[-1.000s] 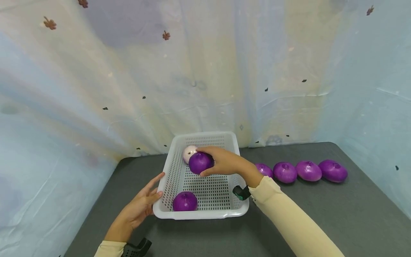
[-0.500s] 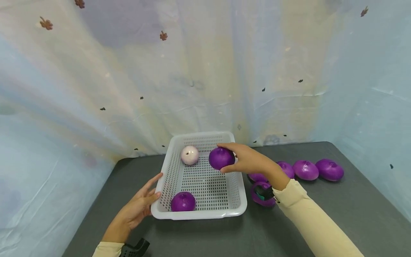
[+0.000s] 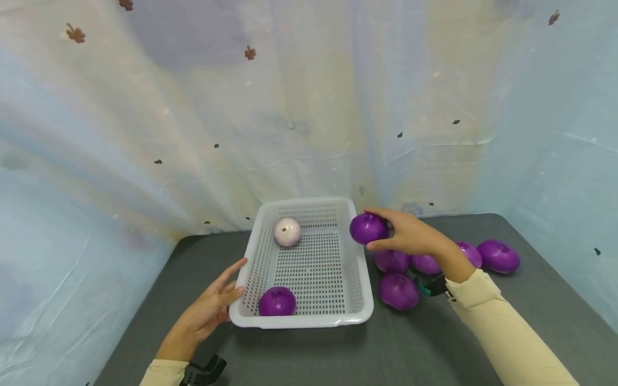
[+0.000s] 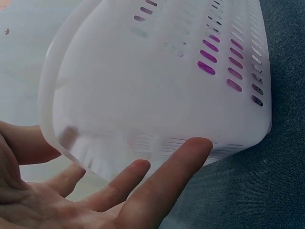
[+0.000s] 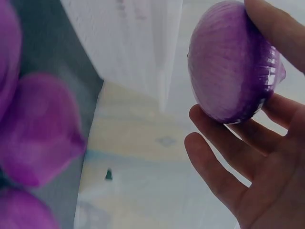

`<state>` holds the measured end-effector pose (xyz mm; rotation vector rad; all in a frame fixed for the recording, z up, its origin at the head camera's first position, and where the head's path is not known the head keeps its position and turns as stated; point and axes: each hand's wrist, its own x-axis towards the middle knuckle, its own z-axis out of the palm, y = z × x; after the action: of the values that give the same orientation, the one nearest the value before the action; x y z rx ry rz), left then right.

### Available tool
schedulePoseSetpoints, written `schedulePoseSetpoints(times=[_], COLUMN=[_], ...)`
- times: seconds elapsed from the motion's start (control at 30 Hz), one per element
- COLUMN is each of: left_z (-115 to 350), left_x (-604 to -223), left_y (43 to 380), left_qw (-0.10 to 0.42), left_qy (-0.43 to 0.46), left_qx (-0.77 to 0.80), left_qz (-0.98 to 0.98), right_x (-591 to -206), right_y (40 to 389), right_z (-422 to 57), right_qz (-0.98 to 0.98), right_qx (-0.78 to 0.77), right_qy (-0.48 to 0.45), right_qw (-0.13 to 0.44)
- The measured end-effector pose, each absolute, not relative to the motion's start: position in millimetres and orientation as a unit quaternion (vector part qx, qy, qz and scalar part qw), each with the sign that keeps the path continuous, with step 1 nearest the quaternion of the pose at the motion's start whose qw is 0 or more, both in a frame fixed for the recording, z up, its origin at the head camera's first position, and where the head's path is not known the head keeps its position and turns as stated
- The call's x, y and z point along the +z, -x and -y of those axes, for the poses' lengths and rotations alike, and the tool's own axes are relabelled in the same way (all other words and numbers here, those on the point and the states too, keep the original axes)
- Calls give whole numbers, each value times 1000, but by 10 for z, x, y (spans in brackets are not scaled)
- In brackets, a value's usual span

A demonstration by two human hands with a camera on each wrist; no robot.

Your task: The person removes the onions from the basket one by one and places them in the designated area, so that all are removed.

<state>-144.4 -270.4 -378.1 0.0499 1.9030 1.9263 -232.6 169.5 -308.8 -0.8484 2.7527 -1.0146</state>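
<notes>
on a dark grey table [image 3: 309, 356] sits a white basket [image 3: 309, 321], the left hand [image 3: 207, 313] touching its outside with mostly straight fingers. the right hand [image 3: 410, 234] grasps a glossy, deep purple onion [image 3: 369, 229], held up by the basket's right rim. a second ago that onion was over the basket's far left, beside the white onion [image 3: 287, 232]; now it is nearer the purple onions [image 3: 398, 292] on the table. the basket is rectangular, slotted plastic with rounded corners; the grasped onion is squat, finely ribbed and nubbed at one end.
</notes>
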Motion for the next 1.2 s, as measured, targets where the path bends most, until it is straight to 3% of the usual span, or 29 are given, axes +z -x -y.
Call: schedulePoseSetpoints(times=[0.67, 1.2], left_z=[2711, 2713], left_x=[-3792, -3783], left_y=[1451, 1439], left_qw=[214, 216], left_qy=[-20, -21], left_qx=[704, 706], left_qz=[-678, -675], right_x=[-3228, -3273], right_y=[2400, 2353], right_z=[-2521, -2751], right_qz=[-928, -928], right_qx=[-299, -299], right_qy=[218, 219], right_qw=[30, 25])
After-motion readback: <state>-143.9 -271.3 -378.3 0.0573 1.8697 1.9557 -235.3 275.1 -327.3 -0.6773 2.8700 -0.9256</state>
